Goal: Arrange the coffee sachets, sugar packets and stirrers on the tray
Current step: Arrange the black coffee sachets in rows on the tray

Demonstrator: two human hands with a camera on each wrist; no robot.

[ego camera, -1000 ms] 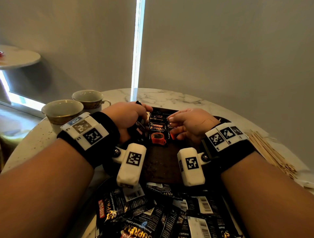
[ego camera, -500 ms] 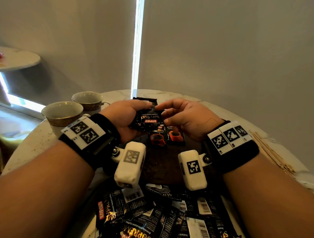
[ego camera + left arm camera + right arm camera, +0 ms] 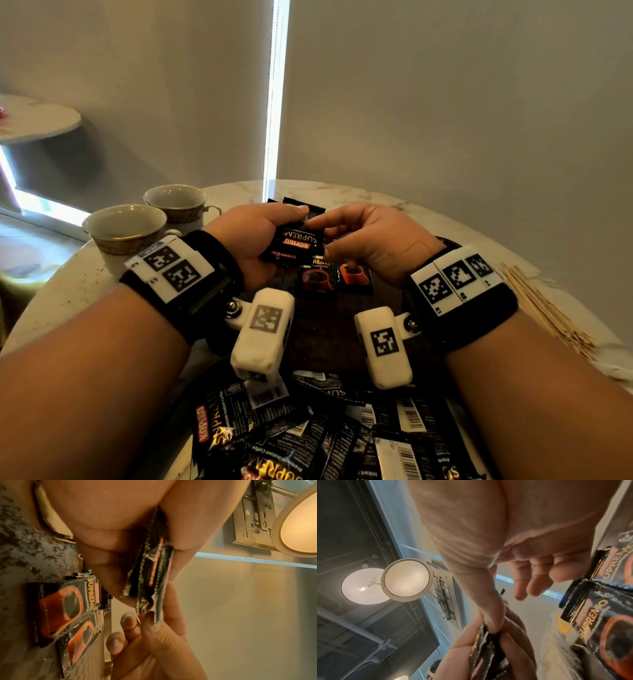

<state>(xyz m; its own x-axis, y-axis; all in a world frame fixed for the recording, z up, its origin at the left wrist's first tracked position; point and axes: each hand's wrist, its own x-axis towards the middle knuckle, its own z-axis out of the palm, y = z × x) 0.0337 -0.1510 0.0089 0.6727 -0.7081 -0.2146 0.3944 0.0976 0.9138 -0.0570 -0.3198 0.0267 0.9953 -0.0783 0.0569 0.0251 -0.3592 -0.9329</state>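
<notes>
Left hand: gripping sachet stack above tray. Right hand: pinching stack's far edge. On tray: two sachets side by side. Near tray: loose sachets; stirrers right; two cups left.

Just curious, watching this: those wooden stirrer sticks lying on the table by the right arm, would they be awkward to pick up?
Probably a little. The stirrers look thin and lie flat in a loose, fanned pile on the marble table, so they would likely scatter if nudged. They seem light and stiff, perhaps easy to snap. Pinching one off that smooth top might take some fingernail work.
</notes>
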